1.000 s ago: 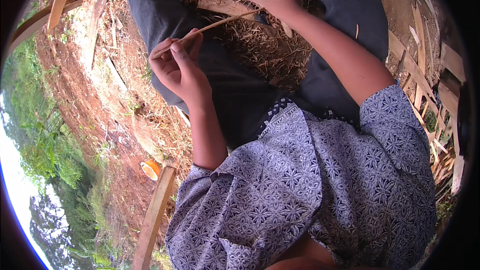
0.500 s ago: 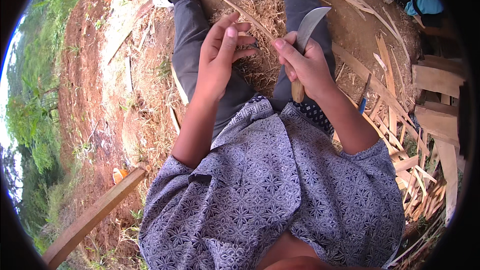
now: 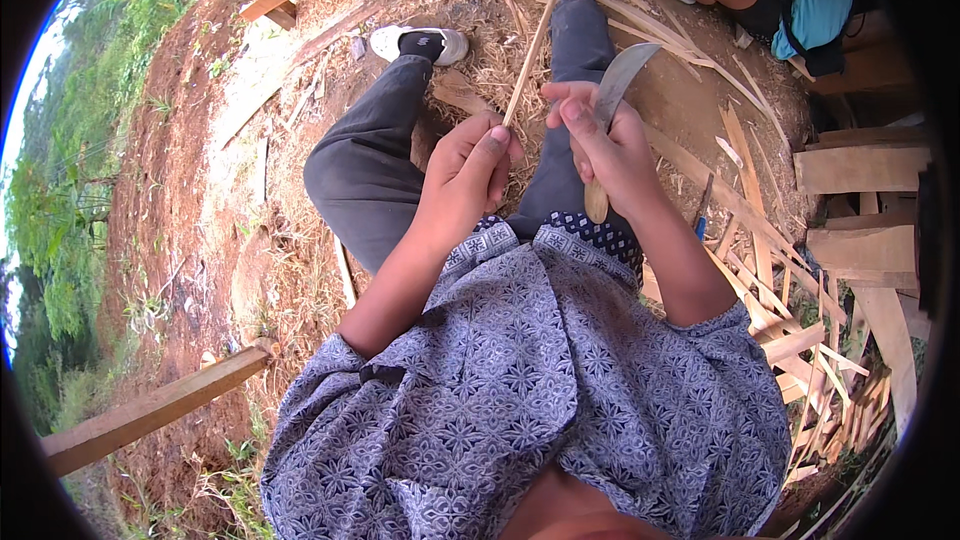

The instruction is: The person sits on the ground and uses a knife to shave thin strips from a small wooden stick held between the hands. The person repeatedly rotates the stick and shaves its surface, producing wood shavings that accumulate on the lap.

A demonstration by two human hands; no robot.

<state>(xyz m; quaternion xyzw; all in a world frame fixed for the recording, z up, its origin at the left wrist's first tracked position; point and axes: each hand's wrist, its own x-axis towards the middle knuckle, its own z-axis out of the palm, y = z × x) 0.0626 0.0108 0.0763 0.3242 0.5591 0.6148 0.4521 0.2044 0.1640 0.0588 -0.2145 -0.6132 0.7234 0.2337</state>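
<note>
Between my outstretched legs, my left hand (image 3: 468, 162) pinches the near end of a long thin wooden strip (image 3: 536, 48). The strip points away from me, toward my far shoe. In my right hand (image 3: 610, 145) is a knife with a curved grey blade (image 3: 622, 75) and a short wooden handle (image 3: 596, 202). Its blade points up and away, with the handle's butt showing below my fingers. A small gap separates my right fingertips from the strip, and the blade is apart from it too.
Wood shavings (image 3: 470, 75) litter the ground around my legs. Split wooden strips (image 3: 790, 330) lie heaped at the right, beside stacked boards (image 3: 862, 170). Another person (image 3: 815, 5) in a light blue top sits at the far right. Wooden beams (image 3: 160, 405) stand at the left.
The strip has passed from my right hand to my left, and it now points more straight ahead. My left hand has closed and my left knee has bent outward. The view has shifted.
</note>
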